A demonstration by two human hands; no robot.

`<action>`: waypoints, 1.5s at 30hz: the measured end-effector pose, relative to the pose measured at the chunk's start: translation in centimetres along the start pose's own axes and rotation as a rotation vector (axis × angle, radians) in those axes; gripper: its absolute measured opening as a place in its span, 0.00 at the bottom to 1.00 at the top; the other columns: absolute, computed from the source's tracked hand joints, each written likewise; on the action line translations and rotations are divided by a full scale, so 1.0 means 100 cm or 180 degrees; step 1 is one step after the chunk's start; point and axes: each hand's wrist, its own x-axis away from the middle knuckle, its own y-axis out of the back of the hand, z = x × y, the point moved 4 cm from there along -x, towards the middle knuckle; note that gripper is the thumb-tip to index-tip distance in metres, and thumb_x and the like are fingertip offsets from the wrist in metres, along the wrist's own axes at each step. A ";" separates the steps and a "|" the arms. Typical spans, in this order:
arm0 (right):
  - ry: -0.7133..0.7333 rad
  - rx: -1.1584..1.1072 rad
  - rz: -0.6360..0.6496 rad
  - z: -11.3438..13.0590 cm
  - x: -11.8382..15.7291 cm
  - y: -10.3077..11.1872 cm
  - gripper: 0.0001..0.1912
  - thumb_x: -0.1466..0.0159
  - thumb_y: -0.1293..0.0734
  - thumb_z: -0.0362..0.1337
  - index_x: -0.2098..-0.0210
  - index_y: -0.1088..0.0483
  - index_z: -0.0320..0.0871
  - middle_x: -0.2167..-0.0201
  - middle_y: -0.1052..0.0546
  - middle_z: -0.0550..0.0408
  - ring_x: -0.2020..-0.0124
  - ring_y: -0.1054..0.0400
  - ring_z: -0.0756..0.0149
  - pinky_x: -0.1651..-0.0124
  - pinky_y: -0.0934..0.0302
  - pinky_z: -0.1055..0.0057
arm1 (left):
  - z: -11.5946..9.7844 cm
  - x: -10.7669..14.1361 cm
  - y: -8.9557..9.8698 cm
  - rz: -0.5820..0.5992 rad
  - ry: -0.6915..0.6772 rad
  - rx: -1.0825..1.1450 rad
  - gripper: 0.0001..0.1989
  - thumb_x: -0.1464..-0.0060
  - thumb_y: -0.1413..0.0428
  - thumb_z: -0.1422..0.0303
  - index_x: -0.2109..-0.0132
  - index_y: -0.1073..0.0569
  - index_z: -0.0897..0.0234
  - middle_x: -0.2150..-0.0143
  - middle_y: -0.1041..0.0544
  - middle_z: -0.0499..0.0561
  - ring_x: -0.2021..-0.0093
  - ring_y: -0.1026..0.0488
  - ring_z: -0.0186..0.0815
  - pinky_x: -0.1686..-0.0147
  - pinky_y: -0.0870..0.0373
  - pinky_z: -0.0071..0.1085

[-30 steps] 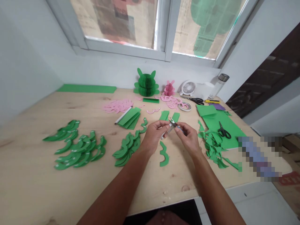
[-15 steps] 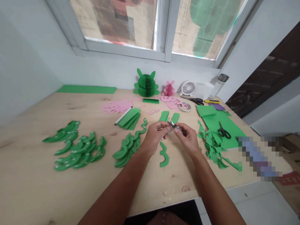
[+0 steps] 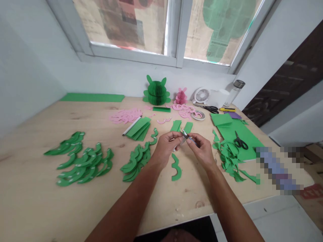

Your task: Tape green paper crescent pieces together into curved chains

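The person's left hand (image 3: 165,148) and right hand (image 3: 202,151) were raised close together above a pale wooden bench (image 3: 50,205). The fingers of both hands were drawn narrow around small black-bladed snips with a blue handle (image 3: 185,135). The right fingers held the blue end, while the left fingers pinched the snips' pale, shiny lower part, too small to make out clearly. Just below the hands lay a wavy green paper strip (image 3: 176,168). To the left were heaps of curved green paper pieces (image 3: 135,163) and, farther left, more of them (image 3: 83,162). To the right lay torn green paper scraps (image 3: 229,158) beside a green paper sheet (image 3: 243,143) carrying black-handled scissors (image 3: 241,142). Ahead were two green paper strips (image 3: 181,126), a stack of green paper strips (image 3: 138,128) and pink paper cutouts (image 3: 126,116). At the far edge stood a green honeycomb paper figure (image 3: 156,90), a pink honeycomb paper rabbit (image 3: 181,96) and a small white fan (image 3: 202,95), below a window (image 3: 176,30).
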 end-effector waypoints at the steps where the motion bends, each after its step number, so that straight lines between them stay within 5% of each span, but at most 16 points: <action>1: 0.0008 -0.0009 0.0000 0.000 0.000 0.000 0.14 0.44 0.33 0.43 0.63 0.26 0.41 0.71 0.24 0.54 0.69 0.32 0.66 0.68 0.39 0.73 | 0.000 0.000 0.000 -0.0003 0.0006 -0.0001 0.07 0.58 0.40 0.67 0.70 0.27 0.66 0.83 0.34 0.42 0.82 0.41 0.25 0.79 0.47 0.25; 45: 0.0121 0.0014 0.0020 0.002 0.001 -0.001 0.15 0.42 0.34 0.45 0.62 0.26 0.41 0.69 0.23 0.52 0.68 0.31 0.64 0.68 0.38 0.72 | -0.011 0.005 -0.003 -0.0189 -0.0080 -0.0273 0.11 0.59 0.39 0.62 0.72 0.27 0.66 0.83 0.34 0.43 0.82 0.41 0.26 0.80 0.46 0.25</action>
